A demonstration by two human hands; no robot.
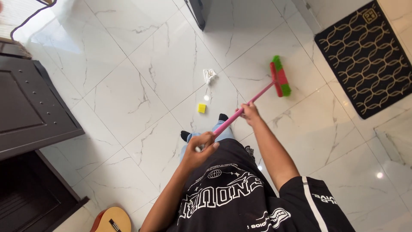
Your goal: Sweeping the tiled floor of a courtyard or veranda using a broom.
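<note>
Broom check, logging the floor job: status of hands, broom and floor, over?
Left hand and right hand both shut on pink broom handle. Broom head down on white tiles. Crumpled paper and yellow block lie left of it.

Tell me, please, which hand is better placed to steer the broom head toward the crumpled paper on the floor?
The right hand, probably. It holds the pink broom handle lower down, nearer the red and green broom head, while the left hand has its grip on the top end, close to the body. The crumpled paper lies left of the head.
</note>
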